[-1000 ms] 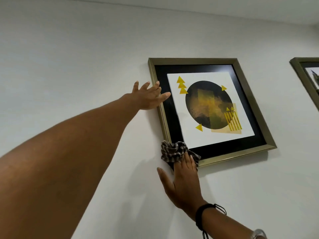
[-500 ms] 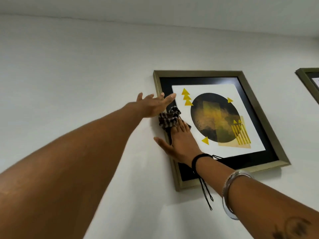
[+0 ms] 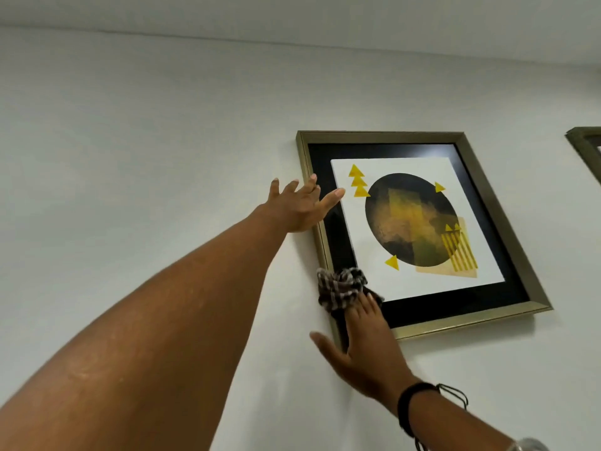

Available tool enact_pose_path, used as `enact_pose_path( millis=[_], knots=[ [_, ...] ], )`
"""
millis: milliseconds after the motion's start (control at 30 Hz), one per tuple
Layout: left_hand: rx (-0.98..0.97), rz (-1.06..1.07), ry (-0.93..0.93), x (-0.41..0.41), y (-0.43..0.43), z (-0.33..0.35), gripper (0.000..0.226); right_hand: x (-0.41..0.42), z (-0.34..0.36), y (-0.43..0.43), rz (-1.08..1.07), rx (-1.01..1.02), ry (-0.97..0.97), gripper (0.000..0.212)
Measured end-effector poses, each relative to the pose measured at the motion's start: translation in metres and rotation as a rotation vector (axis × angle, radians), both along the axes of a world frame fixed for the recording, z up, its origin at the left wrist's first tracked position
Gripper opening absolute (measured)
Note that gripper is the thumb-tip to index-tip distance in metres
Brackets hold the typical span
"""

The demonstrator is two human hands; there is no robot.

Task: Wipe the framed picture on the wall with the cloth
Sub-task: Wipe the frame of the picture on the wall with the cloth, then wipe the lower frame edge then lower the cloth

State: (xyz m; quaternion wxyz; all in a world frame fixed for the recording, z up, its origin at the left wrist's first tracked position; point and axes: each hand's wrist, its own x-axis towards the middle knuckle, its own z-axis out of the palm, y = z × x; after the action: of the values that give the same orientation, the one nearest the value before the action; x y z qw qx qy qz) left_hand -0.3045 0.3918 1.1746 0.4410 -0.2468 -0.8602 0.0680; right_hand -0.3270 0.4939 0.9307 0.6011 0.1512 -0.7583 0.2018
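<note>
1. Up there, the left hand (image 3: pixel 299 206) lies flat, grip spread, against the left edge of the framed picture (image 3: pixel 422 222) on the wall (image 3: pixel 130 157).
2. The right hand (image 3: pixel 364 346), fingers straight, presses the checked cloth (image 3: pixel 340 289) onto its lower left corner.

A plain white wall (image 3: pixel 130 141) fills the view, meeting a pale ceiling (image 3: pixel 292 11) at the top. The corner of another gold frame (image 3: pixel 582 142) shows far right.

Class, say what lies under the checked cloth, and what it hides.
The checked cloth lies on the lower left of the framed picture, over black mount and gold frame edge. That patch is hidden; the right hand presses on the cloth.
</note>
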Motion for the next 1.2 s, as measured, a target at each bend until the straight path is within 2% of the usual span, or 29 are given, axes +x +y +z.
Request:
enact_pose_path(
  millis=[100,233,300,400,467,533,600,667,733,867,900,1000,1133,1200],
  knots=[
    [0.001,0.006,0.02,-0.001,0.002,-0.002,0.095,0.008,-0.019,0.0,-0.027,-0.021,-0.06,0.072],
    [0.023,-0.01,0.005,0.0,0.001,-0.008,0.087,0.022,-0.028,-0.005,0.021,-0.157,-0.163,0.029],
    [0.073,-0.093,0.036,0.003,-0.004,-0.019,0.081,0.033,-0.03,-0.005,0.162,-0.307,-0.257,0.011],
    [0.252,-0.358,0.032,0.021,-0.018,-0.06,0.075,0.056,-0.03,-0.008,0.512,-0.607,-0.401,0.018],
    [0.408,-0.544,-0.019,0.04,-0.029,-0.104,0.073,0.073,-0.034,-0.013,0.681,-0.715,-0.448,0.017],
    [0.537,-0.651,-0.106,0.064,-0.048,-0.166,0.075,0.09,-0.046,-0.028,0.813,-0.799,-0.535,0.014],
    [0.702,-0.677,-0.265,0.088,-0.08,-0.239,0.078,0.111,-0.066,-0.051,0.931,-0.842,-0.663,0.019],
    [0.982,-0.607,-0.487,0.11,-0.117,-0.31,0.081,0.125,-0.094,-0.076,1.046,-0.884,-0.821,0.025],
    [1.28,-0.451,-0.735,0.131,-0.161,-0.384,0.077,0.139,-0.134,-0.109,1.133,-0.935,-1.005,0.032],
    [1.609,-0.334,-1.416,0.176,-0.243,-0.533,0.053,0.161,-0.258,-0.181,1.137,-1.011,-1.478,0.032],
    [1.708,-0.311,-1.518,0.19,-0.256,-0.569,0.049,0.169,-0.294,-0.198,1.092,-1.004,-1.582,0.031],
    [2.07,-0.165,-1.662,0.222,-0.284,-0.681,0.047,0.203,-0.413,-0.24,0.916,-1.077,-1.859,0.025],
    [2.217,0.252,-1.764,0.288,-0.304,-0.823,0.033,0.269,-0.56,-0.281,0.544,-1.061,-2.104,0.028],
    [2.29,0.436,-1.829,0.322,-0.309,-0.888,0.031,0.298,-0.623,-0.292,0.364,-1.066,-2.18,0.02]
  ],
)
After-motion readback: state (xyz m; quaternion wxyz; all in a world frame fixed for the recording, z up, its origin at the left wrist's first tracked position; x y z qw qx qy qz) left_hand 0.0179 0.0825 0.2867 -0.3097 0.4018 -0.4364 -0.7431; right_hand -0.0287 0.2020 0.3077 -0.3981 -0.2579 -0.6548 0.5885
